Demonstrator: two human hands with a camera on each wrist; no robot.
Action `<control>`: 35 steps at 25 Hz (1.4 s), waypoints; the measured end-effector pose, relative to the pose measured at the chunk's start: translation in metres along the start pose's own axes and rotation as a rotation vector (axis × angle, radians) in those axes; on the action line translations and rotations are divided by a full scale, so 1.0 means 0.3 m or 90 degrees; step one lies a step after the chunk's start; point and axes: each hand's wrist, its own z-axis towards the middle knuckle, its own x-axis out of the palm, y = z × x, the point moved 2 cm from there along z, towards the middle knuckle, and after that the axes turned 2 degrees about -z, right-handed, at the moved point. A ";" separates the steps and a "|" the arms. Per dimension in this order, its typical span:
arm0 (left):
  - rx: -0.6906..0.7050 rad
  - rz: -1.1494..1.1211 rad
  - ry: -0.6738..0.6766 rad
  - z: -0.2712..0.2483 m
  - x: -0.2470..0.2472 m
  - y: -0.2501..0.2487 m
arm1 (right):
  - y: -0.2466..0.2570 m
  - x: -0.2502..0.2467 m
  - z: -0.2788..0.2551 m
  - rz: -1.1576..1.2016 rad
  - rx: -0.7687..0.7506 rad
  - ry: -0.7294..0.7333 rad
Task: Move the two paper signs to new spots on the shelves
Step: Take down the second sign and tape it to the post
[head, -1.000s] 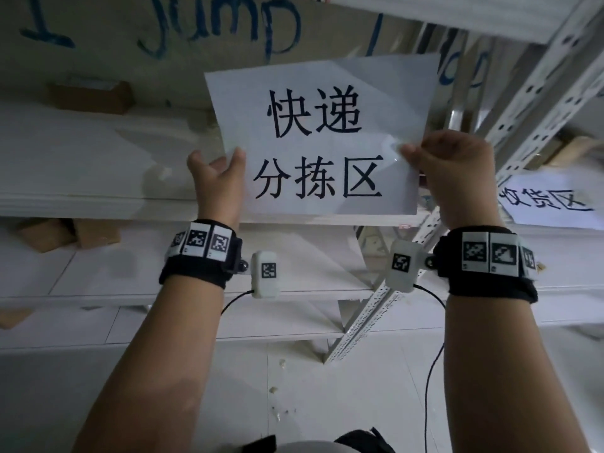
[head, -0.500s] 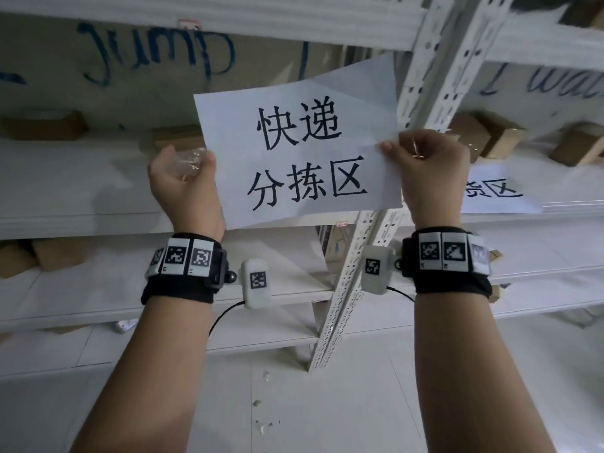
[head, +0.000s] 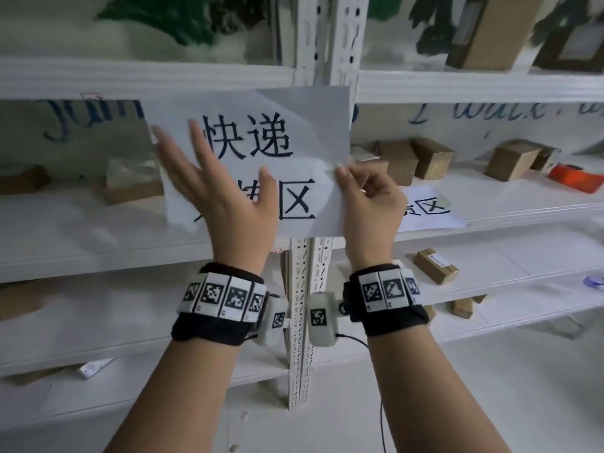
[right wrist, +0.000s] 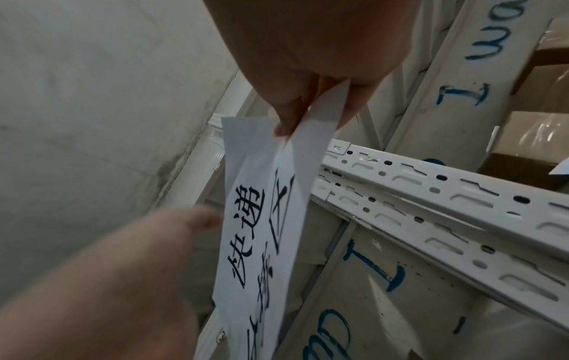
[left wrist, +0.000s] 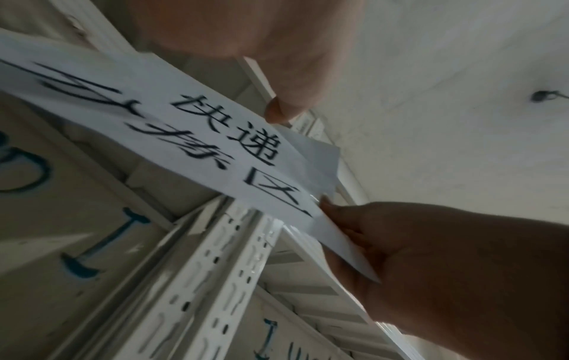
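A white paper sign (head: 294, 132) with large black characters hangs upright in front of the shelf post, its top edge at the upper shelf beam. My right hand (head: 341, 170) pinches its right edge between thumb and fingers, as the right wrist view shows (right wrist: 295, 117). My left hand (head: 215, 178) is spread with straight fingers over the sign's left half and covers some characters. I cannot tell if it presses the paper. The second sign (head: 428, 210) lies flat on the middle shelf to the right, partly hidden behind my right hand.
A white perforated upright (head: 302, 322) divides the two shelf bays. Cardboard boxes (head: 431, 158) and an orange object (head: 575, 178) sit on the right middle shelf (head: 523, 217). Another box (head: 436, 266) is one level lower. More boxes stand on the left shelves.
My left hand has let go of the sign's left edge and now lies spread open over its face. The sign has come in front of the upright, just under the upper shelf beam.
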 end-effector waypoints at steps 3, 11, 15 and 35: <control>0.081 -0.040 0.107 -0.023 0.115 -0.087 | -0.021 -0.024 0.035 0.011 0.008 0.009; 0.203 -0.088 0.239 0.049 0.431 -0.163 | -0.017 -0.019 0.297 0.074 0.005 -0.060; 0.222 -0.134 0.266 0.141 0.546 -0.153 | -0.028 -0.042 0.447 0.086 0.029 -0.086; 0.346 0.189 0.194 0.165 0.876 -0.177 | -0.112 -0.143 0.799 -0.017 -0.024 -0.005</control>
